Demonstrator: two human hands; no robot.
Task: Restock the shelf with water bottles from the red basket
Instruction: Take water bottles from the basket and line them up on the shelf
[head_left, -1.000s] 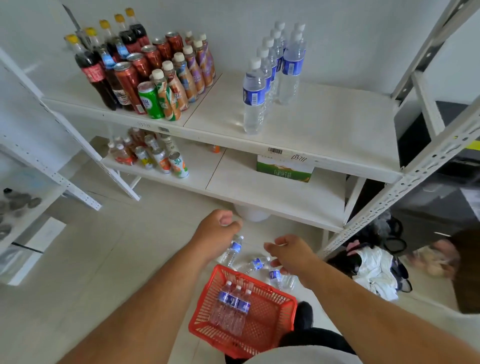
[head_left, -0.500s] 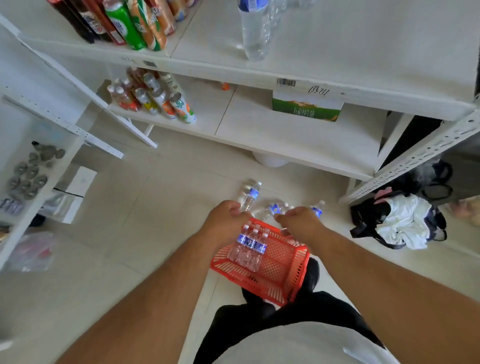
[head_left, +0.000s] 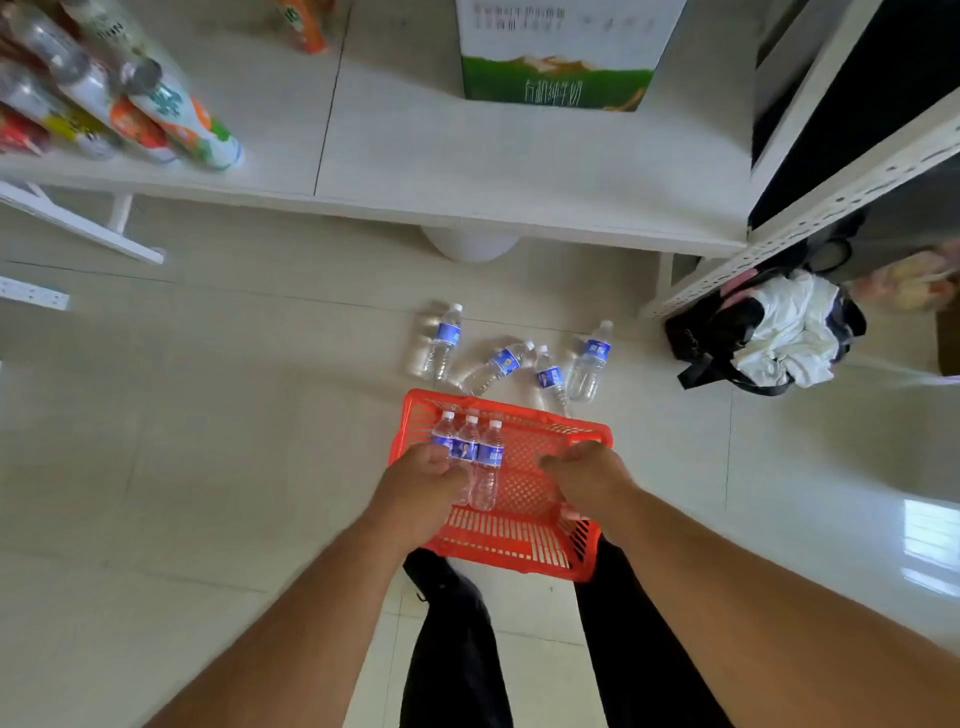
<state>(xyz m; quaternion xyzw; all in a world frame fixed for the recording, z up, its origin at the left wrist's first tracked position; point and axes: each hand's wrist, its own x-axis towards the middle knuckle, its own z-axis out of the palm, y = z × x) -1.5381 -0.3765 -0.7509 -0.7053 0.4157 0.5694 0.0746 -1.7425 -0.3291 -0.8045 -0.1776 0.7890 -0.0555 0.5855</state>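
A red basket (head_left: 519, 556) sits on the floor in front of my legs. Three water bottles (head_left: 488, 457) with blue labels lie side by side in its left half. My left hand (head_left: 421, 488) is down in the basket, its fingers curled over the lower parts of the two left bottles. My right hand (head_left: 587, 473) hovers over the basket's right half with fingers bent downward and nothing visible in them. Several more water bottles (head_left: 444, 340) lie loose on the tiles just beyond the basket. The white lower shelf (head_left: 467, 171) runs across the top.
On the lower shelf stand a green-and-white carton (head_left: 556, 67) and, at the left, tilted drink bottles (head_left: 171, 114). A black bag with white cloth (head_left: 769, 332) lies right of the shelf post. A white round object (head_left: 470, 247) sits under the shelf.
My view has tipped down and closer to the floor. Both hands have dropped from above the basket into it, the left one onto the bottles.
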